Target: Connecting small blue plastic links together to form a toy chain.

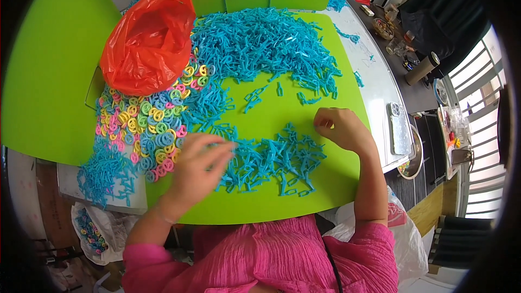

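My left hand [198,163] is over the left end of a near pile of small blue plastic pieces [271,157]. Motion smears its fingers, so whether they hold a piece cannot be told. To the right of that pile, my right hand [343,129] hovers over the green board [344,179], its fingers curled together in a pinch. Anything between those fingertips is too small or hidden to make out. A much larger heap of the same blue pieces [260,40] spreads across the far side. Small pink, yellow, green and blue plastic rings [154,122] lie heaped at the left.
A red plastic bag [149,43] stands open above the rings. Thin blue pieces [106,171] are piled at the board's left edge. A phone [399,127] lies on the white table at the right. Below left, a white bag [95,233] holds more coloured pieces.
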Demonstrator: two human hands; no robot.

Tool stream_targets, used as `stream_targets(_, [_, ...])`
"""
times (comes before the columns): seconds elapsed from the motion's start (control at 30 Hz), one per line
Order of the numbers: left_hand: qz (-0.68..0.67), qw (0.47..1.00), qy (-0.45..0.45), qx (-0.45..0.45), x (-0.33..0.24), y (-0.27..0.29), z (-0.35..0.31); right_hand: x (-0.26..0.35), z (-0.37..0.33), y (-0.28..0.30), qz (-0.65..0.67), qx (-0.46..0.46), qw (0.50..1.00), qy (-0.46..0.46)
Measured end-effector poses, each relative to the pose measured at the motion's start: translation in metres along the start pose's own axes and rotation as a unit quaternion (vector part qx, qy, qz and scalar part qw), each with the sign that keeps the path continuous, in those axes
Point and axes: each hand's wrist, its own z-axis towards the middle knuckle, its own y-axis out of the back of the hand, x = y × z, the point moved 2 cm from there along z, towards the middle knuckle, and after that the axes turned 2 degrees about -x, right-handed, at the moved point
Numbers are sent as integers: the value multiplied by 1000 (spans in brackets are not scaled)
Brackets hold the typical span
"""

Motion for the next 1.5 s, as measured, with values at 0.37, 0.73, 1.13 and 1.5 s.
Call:
stream_targets(0.37, [-23,983,13,184,-15,-78,41,15,6,2,252,-59,966,-16])
stream_targets(0.73, [-365,887,242,143,25,-74,48,31,8,-14,498,28,867,4])
stream_targets(1.13, [-92,985,87,122,18,-74,43,46,1,-30,170,19,985,33])
stream_targets(1.5, [-211,961,160,77,24,-69,51,44,2,-23,184,-2,977,105])
